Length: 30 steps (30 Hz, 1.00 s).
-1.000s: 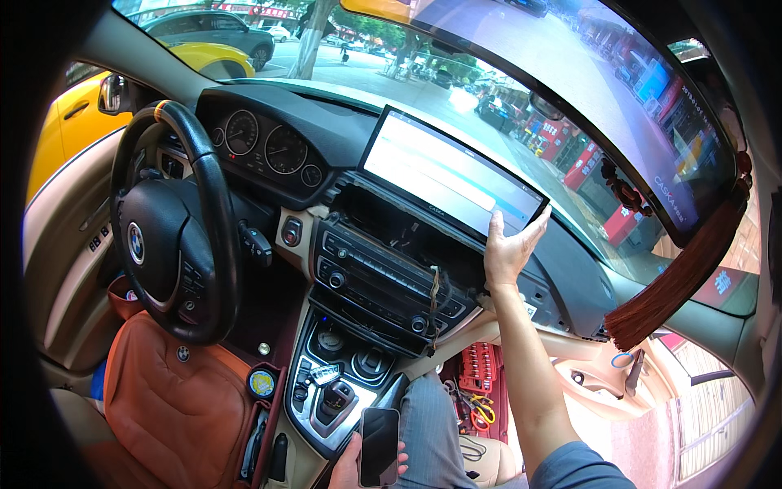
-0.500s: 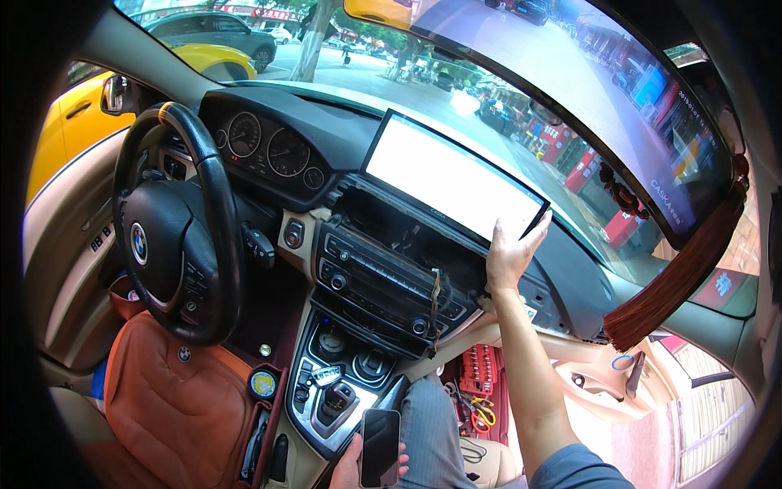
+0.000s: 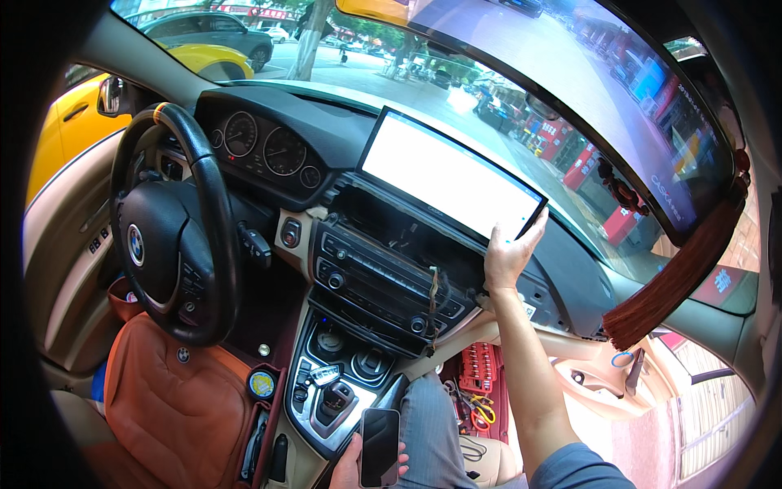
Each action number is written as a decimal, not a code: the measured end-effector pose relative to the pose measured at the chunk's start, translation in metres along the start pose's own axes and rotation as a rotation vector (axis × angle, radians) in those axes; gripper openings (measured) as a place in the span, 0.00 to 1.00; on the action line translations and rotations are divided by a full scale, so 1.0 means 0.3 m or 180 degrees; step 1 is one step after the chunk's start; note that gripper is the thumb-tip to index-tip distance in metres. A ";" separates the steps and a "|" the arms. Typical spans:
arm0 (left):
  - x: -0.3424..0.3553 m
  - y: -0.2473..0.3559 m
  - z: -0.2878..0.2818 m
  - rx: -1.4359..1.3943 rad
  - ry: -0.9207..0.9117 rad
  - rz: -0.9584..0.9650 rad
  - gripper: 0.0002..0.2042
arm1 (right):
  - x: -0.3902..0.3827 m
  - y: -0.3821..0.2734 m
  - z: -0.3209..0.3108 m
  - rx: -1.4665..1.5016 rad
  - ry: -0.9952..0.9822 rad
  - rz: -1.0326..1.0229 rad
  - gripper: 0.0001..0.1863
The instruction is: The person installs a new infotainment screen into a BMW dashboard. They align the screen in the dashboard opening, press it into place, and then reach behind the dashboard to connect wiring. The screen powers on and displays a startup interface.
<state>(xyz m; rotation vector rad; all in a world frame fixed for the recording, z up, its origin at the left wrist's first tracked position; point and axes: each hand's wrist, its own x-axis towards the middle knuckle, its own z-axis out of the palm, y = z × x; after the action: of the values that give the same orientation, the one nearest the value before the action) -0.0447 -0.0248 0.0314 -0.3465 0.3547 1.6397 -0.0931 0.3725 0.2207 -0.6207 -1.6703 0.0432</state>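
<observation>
At the lower edge my left hand (image 3: pixel 349 466) holds a dark-screened smartphone (image 3: pixel 380 447) upright, its fingertips showing along the phone's right side. My right hand (image 3: pixel 511 254) is at the lower right corner of a wide dashboard display (image 3: pixel 448 175), fingers round the right edge and thumb over the glass. The display glows almost plain white. Below it gapes a dashboard opening (image 3: pixel 379 213) with its trim off. Under that sits the radio and climate panel (image 3: pixel 371 273), where a loose wire (image 3: pixel 434 297) hangs down.
Left stands the steering wheel (image 3: pixel 220 220), with an orange-brown seat (image 3: pixel 175 391) below. The gear lever (image 3: pixel 336 398) is beside the phone. A red tool case (image 3: pixel 479 367) and yellow-handled tool (image 3: pixel 484 414) lie in the passenger footwell. A tassel (image 3: pixel 664 293) hangs from the large mirror screen (image 3: pixel 586 90).
The view has shifted slightly. My right thumb has moved a little over the display's lower right corner, where small coloured marks show. My left hand keeps holding the phone.
</observation>
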 end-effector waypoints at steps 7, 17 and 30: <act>-0.001 0.000 -0.003 0.0002 -0.0010 -0.0021 0.32 | 0.000 0.000 0.001 0.0009 0.0024 -0.0007 0.48; 0.000 -0.001 -0.001 0.0010 0.0007 0.0032 0.32 | -0.001 0.007 0.001 0.0154 0.0064 -0.0080 0.47; 0.009 0.001 -0.021 -0.0050 -0.0142 0.0081 0.30 | 0.096 -0.171 -0.028 -0.0900 -0.0021 -0.1218 0.42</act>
<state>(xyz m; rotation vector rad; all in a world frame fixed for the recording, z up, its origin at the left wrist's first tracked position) -0.0452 -0.0252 0.0245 -0.3177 0.3139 1.6733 -0.1062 0.3382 0.2674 -0.4994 -1.7913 -0.4733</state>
